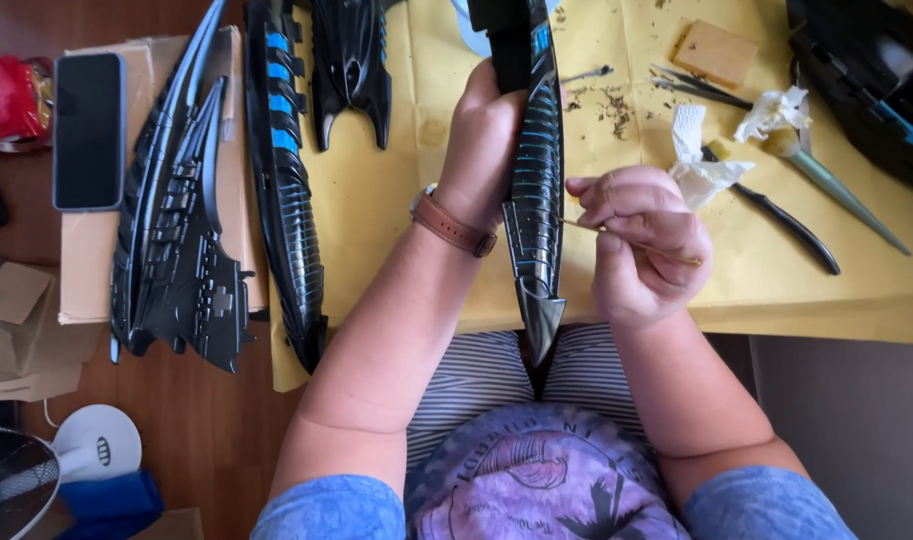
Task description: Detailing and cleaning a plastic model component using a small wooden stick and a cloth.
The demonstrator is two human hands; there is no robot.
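Centrally, left hand (482, 140) clamps ribbed black model part (537, 190); right hand (645, 245) pinches thin stick (632, 242) at its edge.

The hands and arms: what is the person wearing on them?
Both arms are bare up to short blue sleeves. The left hand has a brown leather strap around the wrist, probably a watch. The right hand wears nothing: no glove, ring or band shows.

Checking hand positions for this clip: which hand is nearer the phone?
Left. The left hand grips the black ribbed model part, on the phone's side; the right hand with its thin stick lies beyond.
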